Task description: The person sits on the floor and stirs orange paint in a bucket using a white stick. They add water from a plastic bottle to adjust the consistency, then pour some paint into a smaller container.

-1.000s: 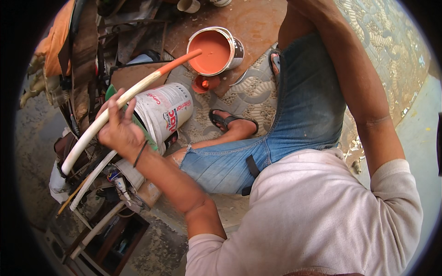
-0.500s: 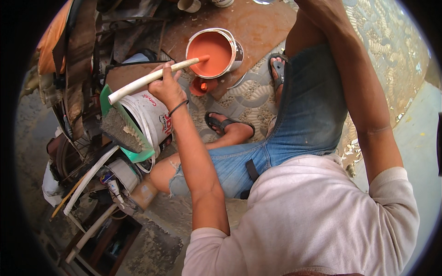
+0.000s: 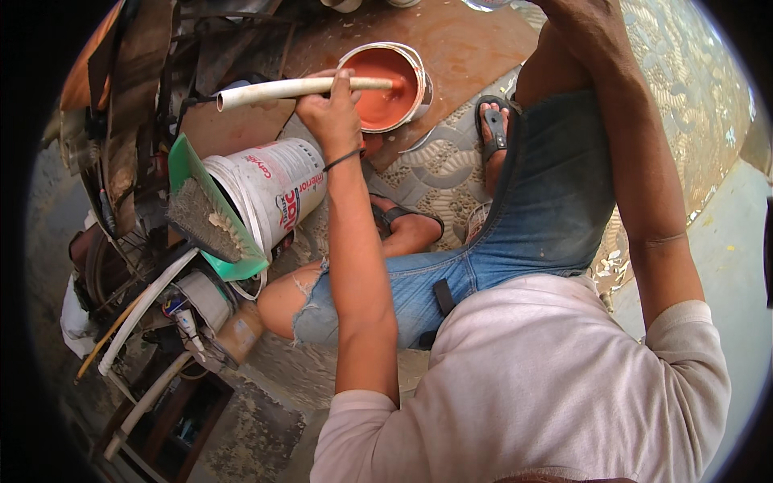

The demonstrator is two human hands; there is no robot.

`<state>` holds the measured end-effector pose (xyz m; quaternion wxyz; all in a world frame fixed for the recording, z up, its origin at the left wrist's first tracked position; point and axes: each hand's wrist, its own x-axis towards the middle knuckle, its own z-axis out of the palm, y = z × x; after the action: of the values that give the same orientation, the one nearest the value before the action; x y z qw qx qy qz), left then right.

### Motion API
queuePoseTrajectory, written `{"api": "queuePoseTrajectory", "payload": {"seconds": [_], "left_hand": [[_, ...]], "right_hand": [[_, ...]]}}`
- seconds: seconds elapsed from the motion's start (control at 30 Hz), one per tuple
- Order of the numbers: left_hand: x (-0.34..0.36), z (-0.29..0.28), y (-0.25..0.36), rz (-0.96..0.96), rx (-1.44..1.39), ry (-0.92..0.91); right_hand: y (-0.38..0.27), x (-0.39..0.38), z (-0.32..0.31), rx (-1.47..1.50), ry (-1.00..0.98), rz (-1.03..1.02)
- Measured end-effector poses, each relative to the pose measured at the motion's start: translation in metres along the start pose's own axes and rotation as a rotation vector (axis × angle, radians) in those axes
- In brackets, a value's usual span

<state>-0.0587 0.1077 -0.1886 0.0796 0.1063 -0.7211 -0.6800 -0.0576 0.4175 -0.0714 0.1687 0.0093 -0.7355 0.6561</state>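
Note:
My left hand (image 3: 332,121) grips a white plastic pipe (image 3: 282,90) around its middle. The pipe's far end, stained orange, dips into orange paint (image 3: 382,109) inside a white-rimmed bucket (image 3: 424,90). Its near end sticks out to the left, showing a hollow opening. A dark band circles my left wrist. At the top edge, my right hand (image 3: 576,16) lies by my raised right knee, its fingers cut off by the frame. A clear object (image 3: 485,3) shows only in part near it.
Left of my left forearm, a large white bucket (image 3: 294,173) lies tilted beside a green dustpan (image 3: 187,161) and a grey-bristled brush (image 3: 201,219). Boards and scrap (image 3: 121,121) crowd the far left. A brown board (image 3: 475,48) lies under the paint bucket, on patterned flooring (image 3: 439,177).
My left hand has moved right and farther away with the pipe, which now lies more level and reaches across the paint. The view has shifted slightly; my right hand stays by the knee.

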Motion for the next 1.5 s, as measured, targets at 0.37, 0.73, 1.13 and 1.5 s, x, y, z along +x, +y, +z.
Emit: {"api": "queuePoseTrajectory", "payload": {"seconds": [0.37, 0.73, 1.13, 1.5], "left_hand": [[0.009, -0.03, 0.006, -0.064, 0.202, 0.068], [0.021, -0.011, -0.002, 0.092, 0.112, 0.154], [0.023, -0.004, 0.0, 0.032, 0.064, 0.142], [0.007, 0.003, -0.004, 0.008, 0.017, 0.092]], "right_hand": [[0.001, 0.0, -0.004, -0.075, 0.002, -0.003], [0.017, 0.006, -0.006, -0.057, -0.039, -0.144], [0.003, 0.005, -0.002, -0.12, -0.058, -0.082], [0.0, 0.001, -0.002, -0.036, -0.069, -0.048]]}}
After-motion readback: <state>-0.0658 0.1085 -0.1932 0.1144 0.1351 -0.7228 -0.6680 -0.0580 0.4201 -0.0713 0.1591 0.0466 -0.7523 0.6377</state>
